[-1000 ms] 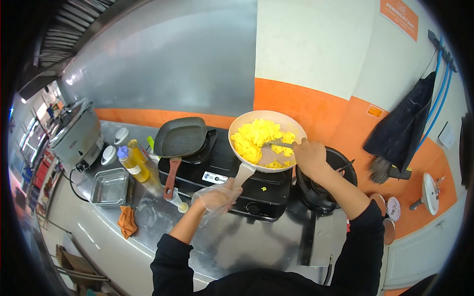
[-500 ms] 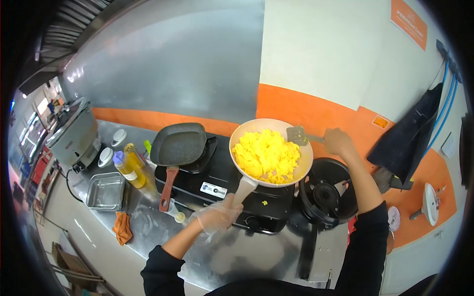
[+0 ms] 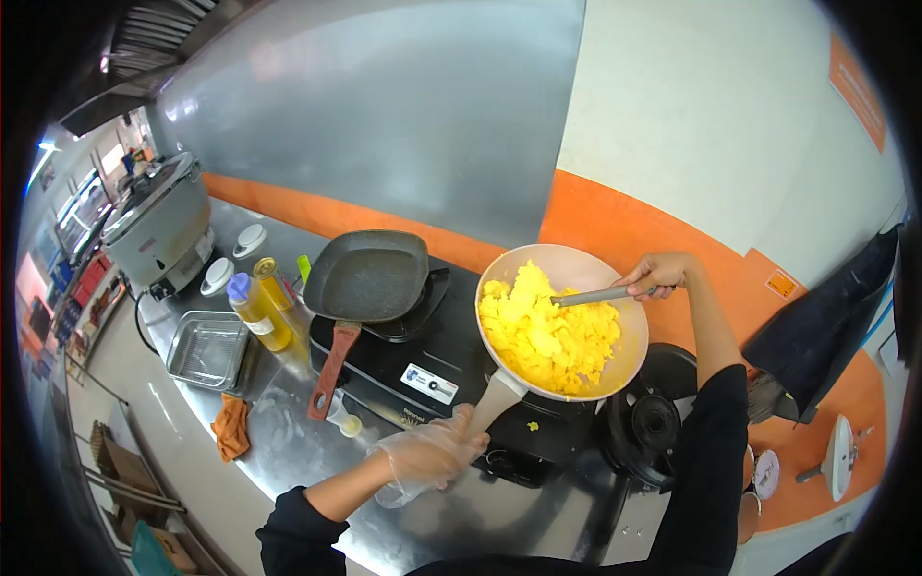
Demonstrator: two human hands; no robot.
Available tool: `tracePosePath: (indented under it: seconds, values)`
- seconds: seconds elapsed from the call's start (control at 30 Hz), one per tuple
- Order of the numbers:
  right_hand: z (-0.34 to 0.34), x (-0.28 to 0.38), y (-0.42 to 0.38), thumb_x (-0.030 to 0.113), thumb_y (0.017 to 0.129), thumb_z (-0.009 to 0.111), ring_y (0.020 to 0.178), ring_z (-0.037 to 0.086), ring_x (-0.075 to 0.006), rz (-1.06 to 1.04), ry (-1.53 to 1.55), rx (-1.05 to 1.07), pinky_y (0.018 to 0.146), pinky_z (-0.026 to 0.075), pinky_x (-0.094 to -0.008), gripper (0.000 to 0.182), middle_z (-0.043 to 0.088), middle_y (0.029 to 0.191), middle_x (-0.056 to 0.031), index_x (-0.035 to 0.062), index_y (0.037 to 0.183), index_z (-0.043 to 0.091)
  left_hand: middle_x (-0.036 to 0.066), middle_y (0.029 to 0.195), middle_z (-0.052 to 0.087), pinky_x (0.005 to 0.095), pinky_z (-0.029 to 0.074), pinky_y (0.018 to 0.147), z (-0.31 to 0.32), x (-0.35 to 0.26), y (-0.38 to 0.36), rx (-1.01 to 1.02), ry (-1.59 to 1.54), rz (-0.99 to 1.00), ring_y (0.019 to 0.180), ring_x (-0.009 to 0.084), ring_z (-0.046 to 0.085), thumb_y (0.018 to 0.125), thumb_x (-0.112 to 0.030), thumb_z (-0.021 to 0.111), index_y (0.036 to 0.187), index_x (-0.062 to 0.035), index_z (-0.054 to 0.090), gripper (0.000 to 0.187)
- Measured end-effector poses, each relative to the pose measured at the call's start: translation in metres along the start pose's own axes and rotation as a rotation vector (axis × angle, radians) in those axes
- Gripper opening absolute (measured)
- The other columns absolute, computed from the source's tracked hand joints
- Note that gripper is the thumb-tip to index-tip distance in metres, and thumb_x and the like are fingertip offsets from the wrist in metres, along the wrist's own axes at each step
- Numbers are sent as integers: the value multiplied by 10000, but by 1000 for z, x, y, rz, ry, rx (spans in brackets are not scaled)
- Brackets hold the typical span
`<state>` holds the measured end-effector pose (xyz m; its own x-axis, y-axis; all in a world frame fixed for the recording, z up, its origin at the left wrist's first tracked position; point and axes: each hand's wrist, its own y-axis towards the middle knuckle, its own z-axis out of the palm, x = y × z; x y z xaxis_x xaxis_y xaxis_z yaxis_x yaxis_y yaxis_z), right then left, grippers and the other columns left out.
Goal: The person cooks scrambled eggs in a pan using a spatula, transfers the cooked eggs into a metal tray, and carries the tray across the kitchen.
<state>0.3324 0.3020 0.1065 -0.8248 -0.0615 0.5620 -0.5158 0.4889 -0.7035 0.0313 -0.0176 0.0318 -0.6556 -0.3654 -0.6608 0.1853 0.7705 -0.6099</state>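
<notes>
My left hand (image 3: pixel 434 451), in a clear plastic glove, is closed around the pale handle of a light-coloured frying pan (image 3: pixel 629 341). Yellow scrambled eggs (image 3: pixel 547 331) are heaped in the pan, mostly to its left and near side. My right hand (image 3: pixel 661 276) grips a grey spatula (image 3: pixel 597 296) over the pan's right rim, and the spatula's blade is buried in the eggs. Under the pan is a black two-burner stove (image 3: pixel 451 360), with a small bit of egg lying on its top near the pan handle.
A dark square pan (image 3: pixel 370 278) with a brown handle rests on the left burner. Further left are oil bottles (image 3: pixel 259 322), a glass dish (image 3: pixel 208 350), an orange cloth (image 3: pixel 230 427) and a rice cooker (image 3: pixel 158 226). A black round burner (image 3: pixel 653 422) stands to the right.
The spatula has moved left from the pan's right rim into the eggs, which now pile higher. The pan looks more tilted, and the whole view has shifted.
</notes>
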Motion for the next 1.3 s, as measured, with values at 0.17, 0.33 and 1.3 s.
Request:
tracePosePath:
  seconds: [0.17,0.33,1.3]
  values:
    - [18,-32,-47,142,877,610,490,333,-27,-82,81,-61,425,265,-190,371,477,648,61,127,1246,572,42,613,521,282,441,443,6,6,5,-72,22,-5,479,144,520,913,-438,484,1433,-4,94,782]
    - [52,-43,-108,93,848,618,511,350,-82,-115,-109,-245,485,342,-239,370,415,590,49,172,1209,608,24,674,484,263,421,458,10,21,1,79,-476,116,505,124,491,921,-420,498,1354,-48,286,610]
    - [217,30,-86,117,815,505,765,661,-273,41,-902,-1147,623,520,-382,242,652,780,-116,156,996,661,20,723,461,197,306,448,20,54,12,305,-1037,293,529,77,385,937,-390,485,1266,-53,420,475]
